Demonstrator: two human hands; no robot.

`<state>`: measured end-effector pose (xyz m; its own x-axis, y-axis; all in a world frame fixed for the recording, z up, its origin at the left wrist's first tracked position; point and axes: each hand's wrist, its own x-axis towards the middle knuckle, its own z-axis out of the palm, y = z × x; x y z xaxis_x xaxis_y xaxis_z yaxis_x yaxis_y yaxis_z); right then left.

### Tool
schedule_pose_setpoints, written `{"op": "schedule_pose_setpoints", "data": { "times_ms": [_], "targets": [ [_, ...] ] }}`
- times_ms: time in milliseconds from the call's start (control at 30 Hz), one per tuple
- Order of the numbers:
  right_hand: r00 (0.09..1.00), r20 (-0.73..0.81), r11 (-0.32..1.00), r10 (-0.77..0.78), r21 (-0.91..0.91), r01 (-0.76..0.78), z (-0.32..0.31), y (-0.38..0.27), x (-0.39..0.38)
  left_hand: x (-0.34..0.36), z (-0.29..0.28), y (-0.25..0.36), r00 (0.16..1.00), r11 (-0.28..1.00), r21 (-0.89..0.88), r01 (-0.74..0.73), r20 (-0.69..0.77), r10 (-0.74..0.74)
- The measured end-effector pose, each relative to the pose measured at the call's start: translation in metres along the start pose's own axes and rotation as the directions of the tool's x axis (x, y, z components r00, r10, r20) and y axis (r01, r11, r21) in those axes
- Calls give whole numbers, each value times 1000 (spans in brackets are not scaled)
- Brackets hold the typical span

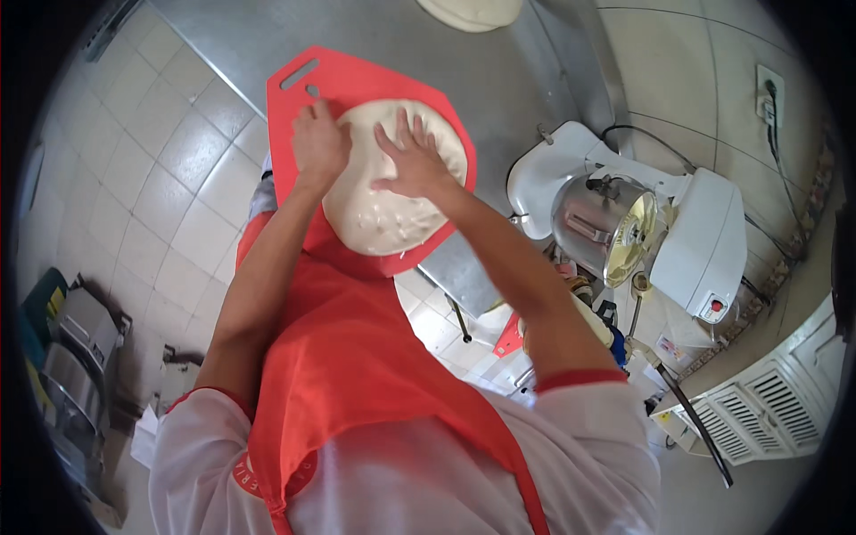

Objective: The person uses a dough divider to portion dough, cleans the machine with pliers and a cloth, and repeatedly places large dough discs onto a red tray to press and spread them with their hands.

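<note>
A round, flat sheet of pale dough [366, 201] lies on a red cutting board [285, 116], its surface dotted with small dimples and bumps. My right hand [415, 165] rests on the upper right part of the dough, fingers spread and palm down. At the dough's left edge, my left hand [319, 144] is closed with its fingers curled down by the board; whatever is under them is hidden. Beyond those fingers the board has a long handle slot and a small hole.
The board sits on a steel table [508, 89], its near part reaching past the table edge toward my red apron [357, 357]. Another dough round [473, 11] lies at the far side. A white mixer [700, 241] with a metal bowl [593, 223] stands at right.
</note>
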<state>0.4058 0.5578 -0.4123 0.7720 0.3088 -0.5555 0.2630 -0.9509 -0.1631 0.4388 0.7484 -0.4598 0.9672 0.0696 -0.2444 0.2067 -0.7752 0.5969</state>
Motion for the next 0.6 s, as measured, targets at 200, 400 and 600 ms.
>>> {"op": "schedule_pose_setpoints", "data": {
  "times_ms": [200,400,600],
  "targets": [
    [821,-423,799,383,599,-64,59,45,-9,-44,19,7,938,956,41,-290,-185,293],
    [881,370,818,296,378,-434,55,1,-64,46,0,35,663,744,-213,-634,346,664],
    [925,225,867,307,334,-370,24,-11,-1,75,-7,57,850,913,70,-403,397,345]
  ]
}}
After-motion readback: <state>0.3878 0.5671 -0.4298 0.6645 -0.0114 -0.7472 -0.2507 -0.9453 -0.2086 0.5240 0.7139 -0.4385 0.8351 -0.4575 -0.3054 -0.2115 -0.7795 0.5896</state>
